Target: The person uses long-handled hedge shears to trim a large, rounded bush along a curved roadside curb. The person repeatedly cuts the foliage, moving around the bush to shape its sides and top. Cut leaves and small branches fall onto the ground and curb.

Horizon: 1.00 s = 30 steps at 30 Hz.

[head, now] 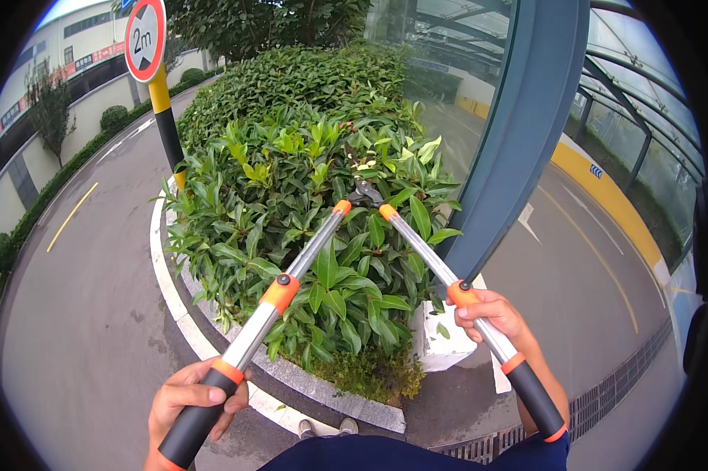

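Observation:
My left hand [198,394] is closed around the black grip of one handle of a pair of telescopic loppers [315,241]. Further up the other handle, my right hand [495,318] holds the silver tube just below its orange clamp. The two handles are spread apart. At their far end the dark blades [365,191] reach into the leafy green shrub [330,282], partly hidden among leaves; whether they touch a stem I cannot tell. Pale cut leaf pieces or stubs show just beyond the blades.
A curved stone kerb [330,394] edges the shrub bed at my feet. A blue-grey steel column [507,147] and glass panel [460,88] stand at the right, above a white block [445,338]. A round height-limit sign [146,41] on a striped post rises at the left.

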{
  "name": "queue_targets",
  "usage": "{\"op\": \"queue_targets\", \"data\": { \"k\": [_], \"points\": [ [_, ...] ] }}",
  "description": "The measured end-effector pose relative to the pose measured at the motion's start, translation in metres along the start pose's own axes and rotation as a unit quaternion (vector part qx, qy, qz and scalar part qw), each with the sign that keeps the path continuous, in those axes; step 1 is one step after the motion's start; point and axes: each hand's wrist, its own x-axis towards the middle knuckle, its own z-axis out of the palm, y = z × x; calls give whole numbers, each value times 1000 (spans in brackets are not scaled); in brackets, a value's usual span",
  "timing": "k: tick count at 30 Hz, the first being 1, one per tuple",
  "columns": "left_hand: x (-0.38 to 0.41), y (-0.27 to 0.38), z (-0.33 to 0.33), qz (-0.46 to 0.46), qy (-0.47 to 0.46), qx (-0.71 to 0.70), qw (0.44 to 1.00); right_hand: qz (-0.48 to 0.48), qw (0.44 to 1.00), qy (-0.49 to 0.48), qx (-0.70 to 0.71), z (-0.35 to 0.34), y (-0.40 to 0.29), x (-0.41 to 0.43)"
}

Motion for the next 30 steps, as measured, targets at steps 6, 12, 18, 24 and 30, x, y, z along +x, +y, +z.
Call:
{"op": "queue_targets", "data": {
  "k": [6,12,18,24,30],
  "points": [
    [-62,11,-5,6,13,67,998,42,998,-42,-33,-60,-48,-55],
    [-64,32,-25,26,52,88,994,59,990,-124,-31,-41,-75,30],
    [48,82,-44,58,11,138,989,80,985,-149,16,-56,-115,111],
    [111,19,24,11,121,48,991,-1,998,-19,65,76,2,205],
    [3,22,1,38,115,11,993,11,996,-85,-19,70,-18,117]
  ]
}}
